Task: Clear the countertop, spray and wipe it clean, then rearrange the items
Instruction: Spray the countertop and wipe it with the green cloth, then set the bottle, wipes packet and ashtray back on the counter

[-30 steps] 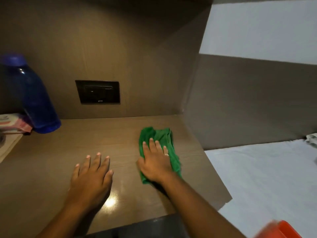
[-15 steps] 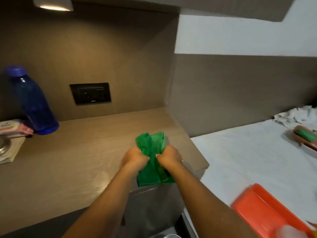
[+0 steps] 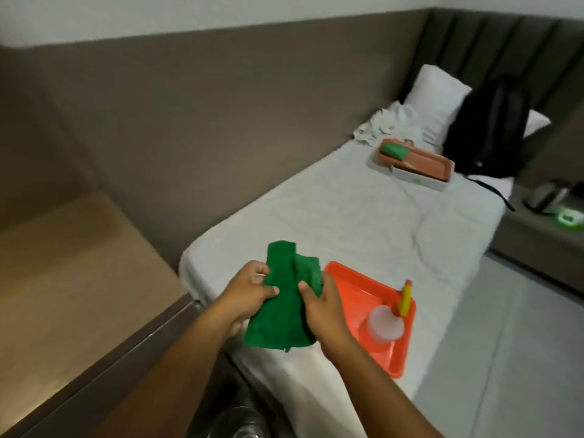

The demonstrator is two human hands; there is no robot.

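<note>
The white-sheeted bed [image 3: 363,216] carried the flat orange plastic tray [image 3: 357,289]; the brown wooden desk [image 3: 79,263] looked bare. I judged wiping done, rearranging pending. My left hand [image 3: 249,287] and right hand [image 3: 322,306] both gripped the crumpled green cloth [image 3: 281,305] above the bed's corner.

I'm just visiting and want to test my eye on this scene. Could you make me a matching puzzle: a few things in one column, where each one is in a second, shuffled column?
Things:
1. green cloth
2. spray bottle
3. black backpack
4. white pillow

Places:
A. leaning at the head of the bed, behind the backpack
B. held between the left hand and right hand
C. standing upright on the far end of the bed
D. lying on the near orange tray

Pairs: 1-B, 2-D, 3-C, 4-A
</note>
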